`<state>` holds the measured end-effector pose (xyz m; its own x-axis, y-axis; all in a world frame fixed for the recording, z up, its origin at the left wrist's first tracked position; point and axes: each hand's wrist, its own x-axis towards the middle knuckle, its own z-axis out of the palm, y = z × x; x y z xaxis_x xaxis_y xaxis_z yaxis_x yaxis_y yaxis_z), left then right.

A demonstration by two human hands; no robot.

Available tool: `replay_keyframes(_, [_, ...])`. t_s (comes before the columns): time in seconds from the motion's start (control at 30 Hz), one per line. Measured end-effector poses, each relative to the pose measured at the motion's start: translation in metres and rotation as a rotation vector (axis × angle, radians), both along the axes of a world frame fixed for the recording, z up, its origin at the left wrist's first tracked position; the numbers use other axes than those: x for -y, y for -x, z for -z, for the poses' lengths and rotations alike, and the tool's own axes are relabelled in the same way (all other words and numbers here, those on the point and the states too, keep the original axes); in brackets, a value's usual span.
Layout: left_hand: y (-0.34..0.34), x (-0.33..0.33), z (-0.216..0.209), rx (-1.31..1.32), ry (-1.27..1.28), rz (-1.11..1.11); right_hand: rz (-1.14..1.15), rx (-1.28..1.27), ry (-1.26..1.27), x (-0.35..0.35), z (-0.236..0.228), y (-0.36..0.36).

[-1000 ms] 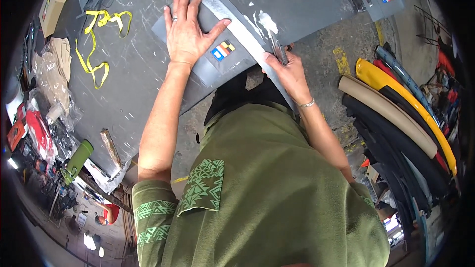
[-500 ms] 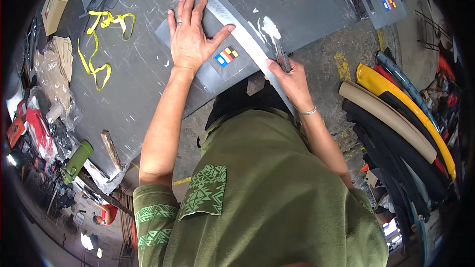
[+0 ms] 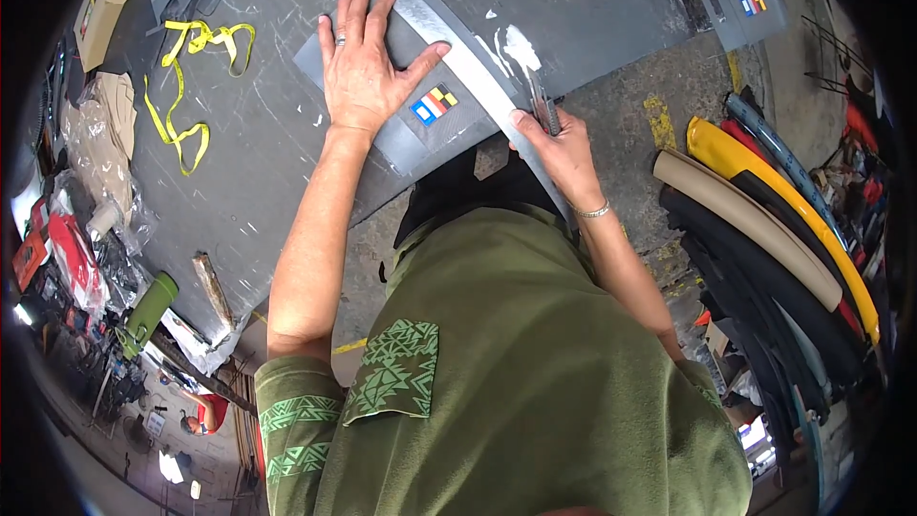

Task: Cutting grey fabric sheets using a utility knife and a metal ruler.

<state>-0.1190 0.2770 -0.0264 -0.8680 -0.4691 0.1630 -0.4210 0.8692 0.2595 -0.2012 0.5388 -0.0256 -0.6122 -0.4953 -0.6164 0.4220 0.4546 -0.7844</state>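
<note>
A broad, scuffed, dark-grey table (image 3: 258, 134) spreads at 10 o'clock from the view's centre. A long, pale, metallic straightedge (image 3: 485, 81) crosses 12 o'clock, lying over a flat grey sheet (image 3: 406, 148). At 11 o'clock, the person's left hand (image 3: 363, 81) lies flat on sheet and straightedge, fingers apart. At 2 o'clock, the right hand (image 3: 565, 155) is clamped around a slim grey handheld tool (image 3: 551, 118), thumb against the straightedge.
</note>
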Motion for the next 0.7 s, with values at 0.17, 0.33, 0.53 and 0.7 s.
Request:
replay_keyframes(0.17, [-0.0008,0.0005,0.0005,-0.005,-0.003,0.001,-0.009,-0.008,-0.022,-0.0001,0.0004,0.0002])
replay_keyframes(0.33, [-0.0005,0.0005,-0.0008,-0.004,0.001,0.001,-0.013,-0.016,-0.008,-0.001,0.0025,0.0])
replay_keyframes(0.53, [-0.0002,-0.0007,-0.003,-0.001,-0.027,-0.001,0.0,-0.008,-0.014,-0.0027,0.0062,-0.0012])
replay_keyframes(0.7, [-0.001,-0.0005,-0.0023,0.009,-0.021,-0.002,0.001,0.002,-0.026,0.0006,-0.0014,-0.0001])
